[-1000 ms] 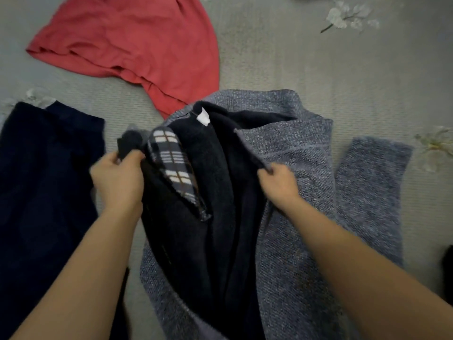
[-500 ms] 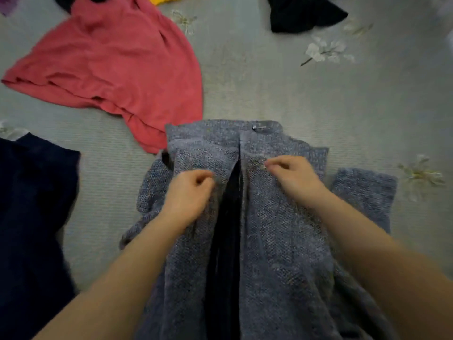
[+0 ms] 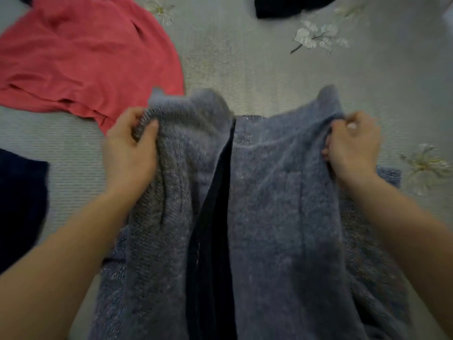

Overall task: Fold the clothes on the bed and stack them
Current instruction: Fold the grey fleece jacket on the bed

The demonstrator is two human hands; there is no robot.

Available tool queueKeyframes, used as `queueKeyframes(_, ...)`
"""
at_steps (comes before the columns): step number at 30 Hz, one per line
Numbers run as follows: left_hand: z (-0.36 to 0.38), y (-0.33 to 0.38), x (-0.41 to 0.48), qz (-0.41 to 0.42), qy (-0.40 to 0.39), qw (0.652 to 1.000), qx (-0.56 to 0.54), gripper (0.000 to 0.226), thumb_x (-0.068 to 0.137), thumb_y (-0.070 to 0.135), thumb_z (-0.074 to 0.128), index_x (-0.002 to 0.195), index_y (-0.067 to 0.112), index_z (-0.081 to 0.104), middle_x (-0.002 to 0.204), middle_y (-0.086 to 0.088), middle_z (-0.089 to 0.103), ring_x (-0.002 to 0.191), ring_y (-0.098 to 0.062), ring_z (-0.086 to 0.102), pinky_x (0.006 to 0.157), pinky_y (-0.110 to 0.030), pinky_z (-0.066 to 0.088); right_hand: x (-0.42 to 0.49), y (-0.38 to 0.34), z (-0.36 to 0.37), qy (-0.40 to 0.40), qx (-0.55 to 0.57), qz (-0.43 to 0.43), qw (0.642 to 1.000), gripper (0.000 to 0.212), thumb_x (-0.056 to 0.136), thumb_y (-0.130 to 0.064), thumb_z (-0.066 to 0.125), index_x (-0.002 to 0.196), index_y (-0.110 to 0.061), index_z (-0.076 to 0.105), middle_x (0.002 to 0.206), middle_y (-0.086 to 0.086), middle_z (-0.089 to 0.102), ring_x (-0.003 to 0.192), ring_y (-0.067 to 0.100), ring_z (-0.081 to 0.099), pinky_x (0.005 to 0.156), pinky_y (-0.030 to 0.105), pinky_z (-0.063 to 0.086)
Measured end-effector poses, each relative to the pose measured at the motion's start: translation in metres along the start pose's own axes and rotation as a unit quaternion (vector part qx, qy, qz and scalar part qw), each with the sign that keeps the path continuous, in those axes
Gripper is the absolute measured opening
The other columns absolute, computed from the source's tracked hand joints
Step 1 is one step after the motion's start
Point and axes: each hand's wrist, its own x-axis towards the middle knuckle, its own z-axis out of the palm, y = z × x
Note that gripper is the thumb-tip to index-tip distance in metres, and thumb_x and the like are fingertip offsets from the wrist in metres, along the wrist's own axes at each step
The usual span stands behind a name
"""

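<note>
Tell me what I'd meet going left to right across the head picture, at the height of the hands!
dark navy garment → left hand → grey-blue knit jacket → right hand → flower print on the bedspread

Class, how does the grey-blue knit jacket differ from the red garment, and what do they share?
The grey-blue jacket is thick knit with dark lining; the red garment looks thin and smooth. The left hand and right hand grip the jacket; the red garment lies untouched. Both are unfolded on the bed.
</note>
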Motion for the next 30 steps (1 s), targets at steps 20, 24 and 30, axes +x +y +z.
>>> queueKeyframes(20,-0.067,-0.031,-0.237,-0.381,-0.059,0.92,0.072,0.085,0.086,0.037,0.066,0.151,0.036,0.011,0.143,-0.01,0.043,0.128,-0.03,0.044,0.109,-0.046,0.033,-0.265,0.092,-0.095,-0.423,-0.378,-0.236,0.789,0.068,0.085,-0.063,0.039,0.143,-0.027,0.038,0.154,0.009,0.024,0.14,0.029,0.022,0.11,0.053,0.025)
queueKeyframes(24,-0.079,-0.014,-0.246,-0.299,-0.097,0.948,0.059,0.066,0.088,0.002,0.057,0.147,0.022,0.034,0.135,-0.002,0.054,0.12,-0.019,0.052,0.104,-0.028,0.036,-0.288,0.087,-0.101,-0.481,-0.427,-0.144,0.752,0.064,0.089,-0.055,0.051,0.145,-0.041,0.024,0.157,0.007,0.0,0.141,0.032,0.007,0.113,0.051,0.019)
queueKeyframes(30,-0.157,0.008,-0.256,-0.174,0.027,0.954,0.243,0.059,0.083,0.003,0.052,0.133,0.034,0.053,0.1,-0.009,0.057,0.087,-0.027,0.054,0.085,-0.037,0.043,-0.309,0.076,-0.103,-0.488,-0.459,-0.141,0.729,0.058,0.089,-0.043,0.059,0.139,-0.036,0.033,0.151,0.016,0.009,0.136,0.037,0.015,0.107,0.052,0.034)
